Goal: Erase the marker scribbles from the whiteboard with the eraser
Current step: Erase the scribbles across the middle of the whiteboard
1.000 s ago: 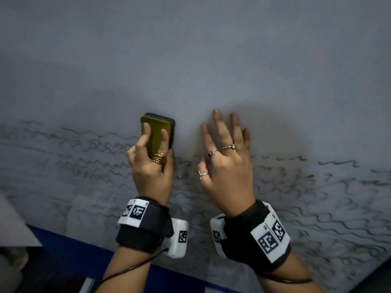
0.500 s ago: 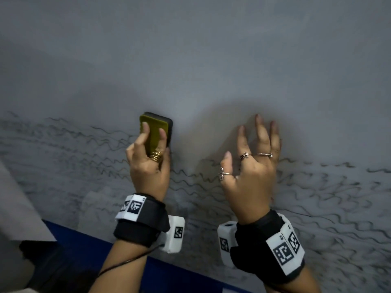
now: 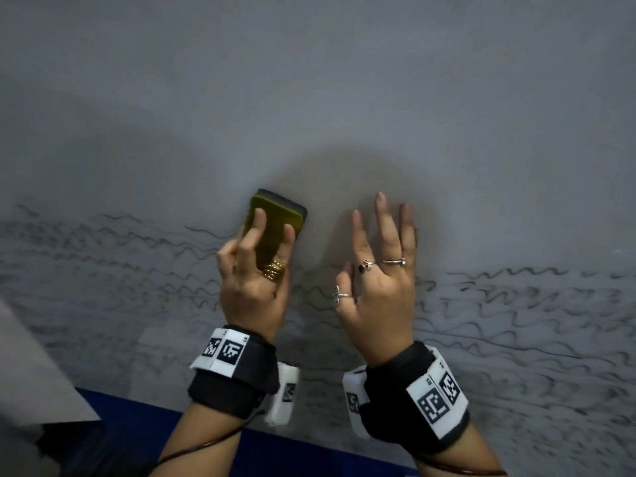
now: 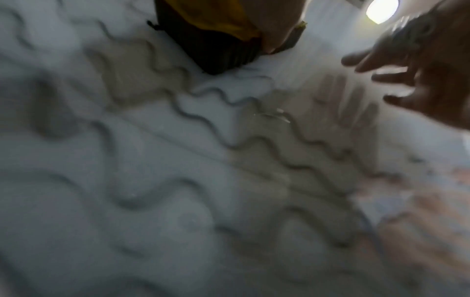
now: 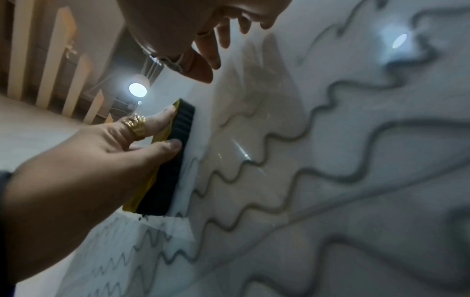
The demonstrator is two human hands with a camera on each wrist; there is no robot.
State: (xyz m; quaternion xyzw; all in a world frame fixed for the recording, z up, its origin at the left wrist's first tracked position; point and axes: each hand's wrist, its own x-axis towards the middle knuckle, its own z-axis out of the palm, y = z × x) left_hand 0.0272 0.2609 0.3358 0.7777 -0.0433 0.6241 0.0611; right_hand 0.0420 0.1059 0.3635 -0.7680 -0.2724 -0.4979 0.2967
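The whiteboard (image 3: 309, 98) fills the head view, bare on top and covered with wavy black scribbles (image 3: 516, 321) across its lower half. My left hand (image 3: 256, 273) grips a yellow-backed black eraser (image 3: 278, 218), whose felt lies flat on the board at the scribbles' upper edge. The right wrist view shows the eraser (image 5: 167, 160) against the board with the left hand's thumb and fingers (image 5: 162, 148) around it. My right hand (image 3: 378, 270) is beside the eraser on the right, fingers straight and spread, holding nothing. The left wrist view shows the eraser (image 4: 216, 44) and the right hand (image 4: 419, 70), blurred.
A dark blue band (image 3: 309, 452) runs along the board's lower edge. A pale grey slab (image 3: 34, 373) juts in at the lower left. Behind the hands, the right wrist view shows a round ceiling lamp (image 5: 137, 89) and wooden slats (image 5: 50, 60).
The eraser has shifted slightly to the right and tilted clockwise. My right hand swung out to the right, then came back nearer the eraser, its fingers now more spread.
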